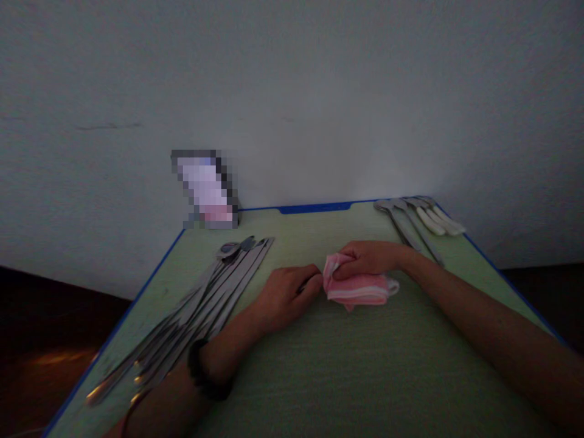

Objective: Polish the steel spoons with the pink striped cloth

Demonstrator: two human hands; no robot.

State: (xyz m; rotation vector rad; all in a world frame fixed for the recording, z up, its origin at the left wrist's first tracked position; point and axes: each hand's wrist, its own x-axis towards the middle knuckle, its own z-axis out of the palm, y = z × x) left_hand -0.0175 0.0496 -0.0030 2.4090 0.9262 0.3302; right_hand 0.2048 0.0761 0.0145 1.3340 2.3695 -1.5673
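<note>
My right hand (365, 258) is closed on a folded pink and white cloth (360, 288), held over the middle of the table. Just left of the cloth, my left hand (289, 296) has its fingers curled in a pinch. A small dark bit shows between thumb and fingers there, too unclear to name. The fingertips of my left hand come right up to the cloth's edge. What the cloth may be wrapped round is hidden. Beside my left forearm lies a pile of metal cutlery (219, 286), with long handles towards me and spoon heads at the far end.
Several metal spoons (401, 214) lie at the back right corner, next to utensils with white handles (438, 220). A blurred-out phone-like screen (205, 188) leans on the wall (319, 109) at the back left. The green table (347, 377) has a blue edge.
</note>
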